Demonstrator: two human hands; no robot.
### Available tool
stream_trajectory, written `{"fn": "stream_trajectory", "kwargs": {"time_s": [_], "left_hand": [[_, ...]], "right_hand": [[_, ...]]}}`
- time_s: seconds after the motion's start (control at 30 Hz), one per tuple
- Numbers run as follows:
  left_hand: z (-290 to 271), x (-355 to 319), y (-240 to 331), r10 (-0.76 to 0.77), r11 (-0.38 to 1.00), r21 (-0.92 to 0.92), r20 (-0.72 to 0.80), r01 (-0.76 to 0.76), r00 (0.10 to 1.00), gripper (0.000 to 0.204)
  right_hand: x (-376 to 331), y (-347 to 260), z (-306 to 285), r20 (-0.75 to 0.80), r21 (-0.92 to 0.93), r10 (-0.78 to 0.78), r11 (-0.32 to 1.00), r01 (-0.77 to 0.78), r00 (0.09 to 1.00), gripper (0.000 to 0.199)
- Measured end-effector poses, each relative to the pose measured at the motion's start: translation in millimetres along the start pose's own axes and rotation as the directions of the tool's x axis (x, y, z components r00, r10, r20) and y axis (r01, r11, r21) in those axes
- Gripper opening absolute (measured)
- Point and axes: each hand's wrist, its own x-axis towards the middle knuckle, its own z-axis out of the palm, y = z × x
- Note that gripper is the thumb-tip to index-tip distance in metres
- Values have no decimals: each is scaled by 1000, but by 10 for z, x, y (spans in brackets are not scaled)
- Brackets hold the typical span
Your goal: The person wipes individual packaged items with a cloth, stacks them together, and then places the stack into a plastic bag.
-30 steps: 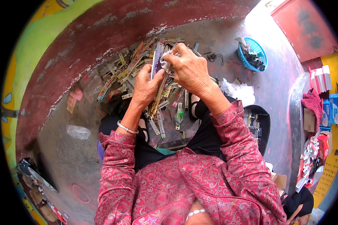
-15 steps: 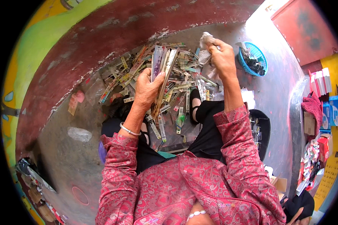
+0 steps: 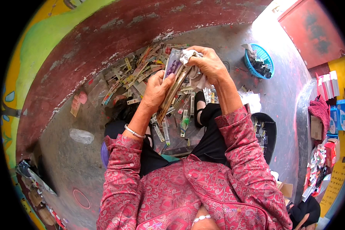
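Blue basket [image 3: 271, 58] holds dark scraps [image 3: 262, 69]; left fingers [image 3: 156, 78] clasp long strips [image 3: 173, 66].

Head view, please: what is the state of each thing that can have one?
Left hand, closed around the strip bundle
Strip bundle, tilted, upper end rightward
Right hand, gripping the whitish cloth
Whitish cloth, crumpled
Loose strips, heaped on the floor
Blue basket, open-topped, holding dark things
Clear plastic bag, crumpled, on the floor
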Motion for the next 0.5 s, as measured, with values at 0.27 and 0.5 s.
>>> {"fn": "stream_trajectory", "kwargs": {"time_s": [0.27, 0.5], "left_hand": [[52, -69, 150, -78, 988, -132, 61, 85, 995, 30], [-57, -11, -15, 6, 1000, -13, -21, -6, 1000, 25]], "right_hand": [[-26, 9, 49, 33, 153, -39, 988, 33, 999, 29], [-23, -3, 45, -1, 247, -55, 968, 54, 998, 26]]}}
